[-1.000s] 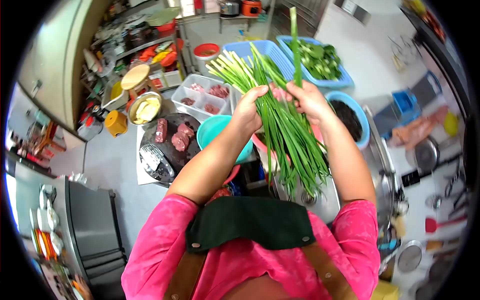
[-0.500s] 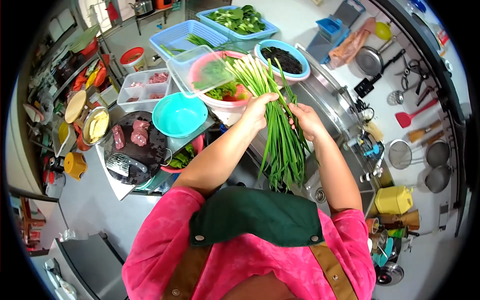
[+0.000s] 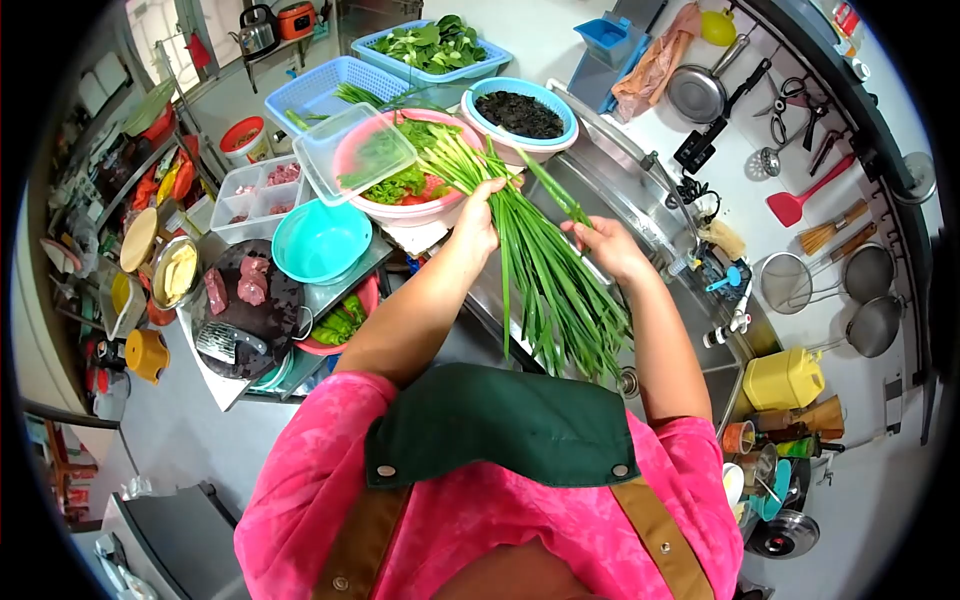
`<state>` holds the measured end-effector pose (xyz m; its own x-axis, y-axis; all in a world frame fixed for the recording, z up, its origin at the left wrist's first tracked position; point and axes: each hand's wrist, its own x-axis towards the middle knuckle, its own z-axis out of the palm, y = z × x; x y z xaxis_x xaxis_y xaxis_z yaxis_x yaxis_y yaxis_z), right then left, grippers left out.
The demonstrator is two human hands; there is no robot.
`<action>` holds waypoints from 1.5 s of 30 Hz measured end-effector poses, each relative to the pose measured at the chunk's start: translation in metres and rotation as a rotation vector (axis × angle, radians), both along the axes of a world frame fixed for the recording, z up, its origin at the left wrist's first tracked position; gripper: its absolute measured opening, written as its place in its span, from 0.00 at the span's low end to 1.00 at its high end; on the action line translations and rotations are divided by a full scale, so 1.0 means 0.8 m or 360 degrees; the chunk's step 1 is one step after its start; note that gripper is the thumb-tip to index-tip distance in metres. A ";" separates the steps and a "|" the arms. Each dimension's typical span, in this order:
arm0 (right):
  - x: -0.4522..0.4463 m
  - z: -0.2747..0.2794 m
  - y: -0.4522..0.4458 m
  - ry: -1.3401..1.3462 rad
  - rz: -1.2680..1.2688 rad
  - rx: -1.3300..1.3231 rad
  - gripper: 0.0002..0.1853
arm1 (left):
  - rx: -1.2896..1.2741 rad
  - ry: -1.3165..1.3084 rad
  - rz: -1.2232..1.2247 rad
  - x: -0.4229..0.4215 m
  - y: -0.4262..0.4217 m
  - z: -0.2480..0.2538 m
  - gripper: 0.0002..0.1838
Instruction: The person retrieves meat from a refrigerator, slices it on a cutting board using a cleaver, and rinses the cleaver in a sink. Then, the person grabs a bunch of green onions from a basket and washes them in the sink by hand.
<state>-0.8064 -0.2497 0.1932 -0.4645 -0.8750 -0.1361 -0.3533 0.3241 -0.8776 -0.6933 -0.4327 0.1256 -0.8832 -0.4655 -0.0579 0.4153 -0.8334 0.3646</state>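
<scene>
A thick bunch of garlic chives, with pale stem ends and long green leaves, is gripped in my left hand. Its stems point up and left over the pink basin, while the leaves hang toward the sink. My right hand is closed on a few chive stalks, held apart from the bunch on its right side. Leafy greens and something red lie in the basin, partly under a clear plastic lid.
Left of the basin are a turquoise bowl, a divided meat container and a round dark board with meat and a cleaver. Behind stand blue baskets and a bowl of dark food. A metal sink lies right.
My right hand has drawn a few stalks away to the right of the bunch. The bunch now slants more toward the lower right. The whole view has shifted slightly.
</scene>
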 end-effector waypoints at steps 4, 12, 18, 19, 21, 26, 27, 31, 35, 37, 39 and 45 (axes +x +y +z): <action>0.014 0.033 0.017 0.0621 0.0143 0.0378 0.21 | -0.0042 -0.0008 0.0061 -0.019 0.021 0.012 0.14; -0.019 -0.011 0.022 0.0921 -0.0248 0.0163 0.20 | -0.0154 -0.0058 -0.0034 -0.068 0.050 0.014 0.11; -0.041 -0.017 0.038 0.0792 0.0012 0.0285 0.22 | -0.0464 -0.0189 0.0023 -0.090 0.068 0.020 0.13; -0.042 -0.019 0.040 0.0777 0.0013 0.0295 0.22 | -0.0613 -0.0266 0.0063 -0.091 0.072 0.022 0.13; -0.040 -0.019 0.041 0.1037 0.0042 0.0304 0.22 | -0.0658 -0.0329 0.0082 -0.096 0.080 0.024 0.11; -0.032 -0.012 0.038 0.1067 0.0030 0.0316 0.22 | -0.0701 -0.0338 0.0145 -0.095 0.080 0.032 0.12; -0.033 -0.013 0.039 0.1015 -0.0030 0.0284 0.22 | -0.0687 -0.0383 0.0154 -0.094 0.078 0.033 0.12; -0.050 -0.015 0.026 0.0545 -0.0583 -0.0728 0.12 | -0.0669 -0.0458 0.0071 -0.089 0.071 0.031 0.11; -0.055 0.006 -0.005 0.0842 -0.0305 -0.0949 0.11 | -0.0864 -0.0371 0.0068 -0.088 0.075 0.023 0.14; -0.051 0.001 -0.020 0.0335 -0.0334 -0.0622 0.13 | -0.0846 -0.0211 0.0019 -0.086 0.082 0.028 0.16; -0.050 0.003 -0.025 0.0296 -0.0400 -0.0638 0.11 | -0.0914 -0.0204 0.0013 -0.078 0.083 0.034 0.17; -0.058 0.007 -0.024 -0.0313 -0.0329 -0.0551 0.06 | -0.0924 -0.0270 -0.0084 -0.063 0.078 0.034 0.19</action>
<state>-0.8532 -0.2687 0.1987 -0.6292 -0.7759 0.0456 -0.1279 0.0455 -0.9907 -0.7439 -0.3699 0.1525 -0.9066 -0.4190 0.0505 0.2753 -0.4964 0.8233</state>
